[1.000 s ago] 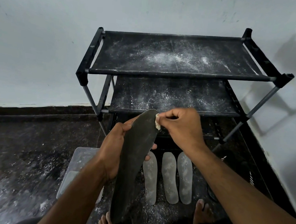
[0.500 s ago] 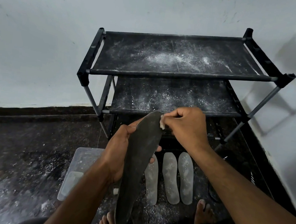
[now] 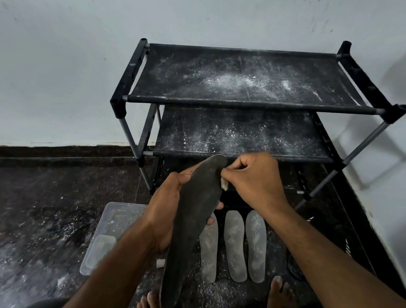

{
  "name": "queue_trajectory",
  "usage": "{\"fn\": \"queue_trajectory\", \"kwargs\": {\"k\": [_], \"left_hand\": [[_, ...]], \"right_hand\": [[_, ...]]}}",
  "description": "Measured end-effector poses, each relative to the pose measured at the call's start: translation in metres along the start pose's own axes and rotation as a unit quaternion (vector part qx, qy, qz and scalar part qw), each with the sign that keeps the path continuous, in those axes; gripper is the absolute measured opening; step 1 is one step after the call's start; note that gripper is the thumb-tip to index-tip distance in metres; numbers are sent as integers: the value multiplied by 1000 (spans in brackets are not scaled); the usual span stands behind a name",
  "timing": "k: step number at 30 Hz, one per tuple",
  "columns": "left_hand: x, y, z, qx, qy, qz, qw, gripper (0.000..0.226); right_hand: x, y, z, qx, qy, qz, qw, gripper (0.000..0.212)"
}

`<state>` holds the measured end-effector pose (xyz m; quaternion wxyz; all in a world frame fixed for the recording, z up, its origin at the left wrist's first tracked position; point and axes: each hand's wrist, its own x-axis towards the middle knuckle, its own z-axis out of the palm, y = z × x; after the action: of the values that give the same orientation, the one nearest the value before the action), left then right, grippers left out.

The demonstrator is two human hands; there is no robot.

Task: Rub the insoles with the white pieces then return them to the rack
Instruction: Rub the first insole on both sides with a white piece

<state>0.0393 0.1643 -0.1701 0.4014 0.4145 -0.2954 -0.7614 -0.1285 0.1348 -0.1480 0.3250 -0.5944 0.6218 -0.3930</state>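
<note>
— Dark grey foam insole (image 3: 190, 225), held upright at centre frame: the left hand (image 3: 163, 215) wraps its fingers round the middle, thumb on the near face.

— And the right hand (image 3: 254, 181)?

— Curled shut on a small white chalky piece (image 3: 224, 183), pinched against the insole's right edge near the toe, just below the black fabric-shelved shoe rack (image 3: 249, 103) filling the upper right of the frame.

— Three pale, powder-dusted insoles (image 3: 234, 247) lie side by side on the dark speckled floor (image 3: 40, 212), lower centre. Done, those?

— Likely, judging by the coating; the held one looks mostly bare. To do this well, I'd say long strokes from toe to heel, firm pressure, the left grip braced so the foam doesn't buckle.

— Spare pieces?

— One white stub (image 3: 159, 262) lies on the floor beside the clear plastic tub (image 3: 112, 222), lower left. Both visible rack shelves carry only scattered white dust.
</note>
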Motion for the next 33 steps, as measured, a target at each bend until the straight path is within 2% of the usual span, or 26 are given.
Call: {"fn": "queue_trajectory", "kwargs": {"k": [4, 8, 12, 13, 16, 17, 21, 22, 26, 27, 31, 33], "left_hand": [[0, -1, 0, 33, 4, 5, 999, 51], [1, -1, 0, 40, 15, 2, 999, 49], [2, -3, -2, 31, 11, -5, 999, 51], [3, -3, -2, 36, 11, -6, 999, 51], [2, -3, -2, 46, 10, -7, 999, 50], [2, -3, -1, 44, 7, -7, 999, 50], [2, -4, -2, 18, 4, -18, 1000, 51], [3, -5, -2, 19, 1, -19, 1000, 51], [0, -5, 0, 36, 0, -24, 999, 48], [-1, -4, 1, 36, 0, -25, 999, 48], [0, -4, 1, 42, 3, -38, 998, 49], [1, -6, 1, 48, 3, -42, 998, 49]], "right_hand": [[-3, -2, 0, 29, 40, -53, 997, 16], [-10, -5, 6, 61, -52, -27, 996, 7], [0, 0, 1, 34, 47, -45, 997, 12], [-1, -1, 1, 23, 49, -50, 997, 12], [-8, -4, 6, 39, -56, -23, 997, 8], [-9, -4, 6, 52, -69, -15, 996, 7], [2, 2, -1, 16, 73, -52, 996, 11], [1, 2, -1, 4, 77, -64, 995, 12], [-12, 0, 9, -3, -72, -87, 994, 8], [-10, 0, 8, 1, -74, -89, 993, 8], [0, 5, 0, -7, 46, -88, 995, 8], [-3, 5, 4, -7, 17, -100, 995, 8]]}}
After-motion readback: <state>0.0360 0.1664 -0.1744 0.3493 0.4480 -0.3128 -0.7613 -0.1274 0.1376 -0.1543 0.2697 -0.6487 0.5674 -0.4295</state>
